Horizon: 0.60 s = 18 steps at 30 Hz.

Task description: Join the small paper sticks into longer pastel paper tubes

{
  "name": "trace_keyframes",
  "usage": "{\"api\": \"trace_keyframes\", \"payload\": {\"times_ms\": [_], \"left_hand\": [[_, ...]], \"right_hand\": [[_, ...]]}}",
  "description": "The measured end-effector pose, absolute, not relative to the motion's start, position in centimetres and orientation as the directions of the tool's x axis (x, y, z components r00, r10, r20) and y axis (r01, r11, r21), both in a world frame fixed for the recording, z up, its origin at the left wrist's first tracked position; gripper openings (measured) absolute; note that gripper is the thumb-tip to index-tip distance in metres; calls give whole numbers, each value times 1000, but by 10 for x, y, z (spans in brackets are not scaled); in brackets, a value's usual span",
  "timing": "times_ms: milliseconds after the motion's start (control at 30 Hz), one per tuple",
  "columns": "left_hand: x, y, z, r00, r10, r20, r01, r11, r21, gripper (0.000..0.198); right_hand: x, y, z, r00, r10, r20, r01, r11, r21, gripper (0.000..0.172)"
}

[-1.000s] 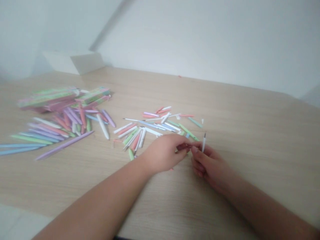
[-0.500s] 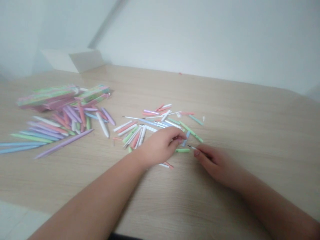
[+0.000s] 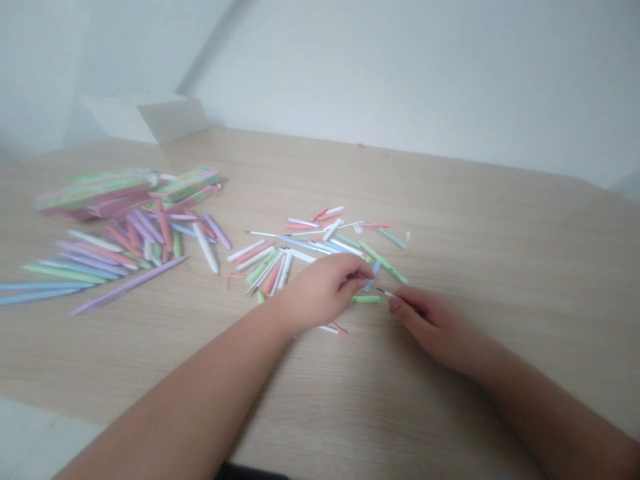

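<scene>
My left hand (image 3: 323, 292) rests on the wooden table (image 3: 450, 220) with its fingers curled, fingertips pinched on a small part that I cannot make out, beside a light blue pen piece (image 3: 371, 278). My right hand (image 3: 430, 320) lies to its right, closed on a thin pen refill (image 3: 385, 293) whose tip pokes out to the left. A short green pen piece (image 3: 365, 299) lies between the two hands. Just beyond them is a scatter of pen parts (image 3: 310, 247) in white, pink, green and blue.
A pile of long pastel pens (image 3: 115, 257) spreads over the left of the table, with flat coloured boxes (image 3: 125, 190) behind it. A white box (image 3: 150, 117) stands at the back left against the wall. A pink and white bit (image 3: 334, 328) lies under my left wrist.
A second ago both hands were together, the right one holding the refill upright. They have since parted and lowered to the table, and the refill now points left. Hardly anything moved in the last half second.
</scene>
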State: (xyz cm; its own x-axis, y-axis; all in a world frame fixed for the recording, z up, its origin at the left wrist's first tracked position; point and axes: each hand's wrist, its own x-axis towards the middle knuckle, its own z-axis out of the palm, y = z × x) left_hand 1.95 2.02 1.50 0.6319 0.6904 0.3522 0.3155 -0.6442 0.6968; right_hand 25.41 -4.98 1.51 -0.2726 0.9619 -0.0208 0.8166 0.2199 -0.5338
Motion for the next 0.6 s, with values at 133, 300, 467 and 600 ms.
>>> {"api": "trace_keyframes", "payload": {"times_ms": [133,300,467,600], "left_hand": [[19,20,15,629,695,349,312,-637,705,21],[18,20,15,629,696,347,309,-633,709,20],[18,21,14,629,689,361,307,-646,698,21],[19,21,14,630,689,358,307,-644,701,20]], "right_hand": [[253,-49,15,-269,963,-17,809,216,-546,43],[253,-50,16,-282,959,-26,808,223,-546,43],[255,-49,15,-280,959,-38,805,213,-554,43],[256,-49,14,-283,959,-24,803,223,-553,43]]}}
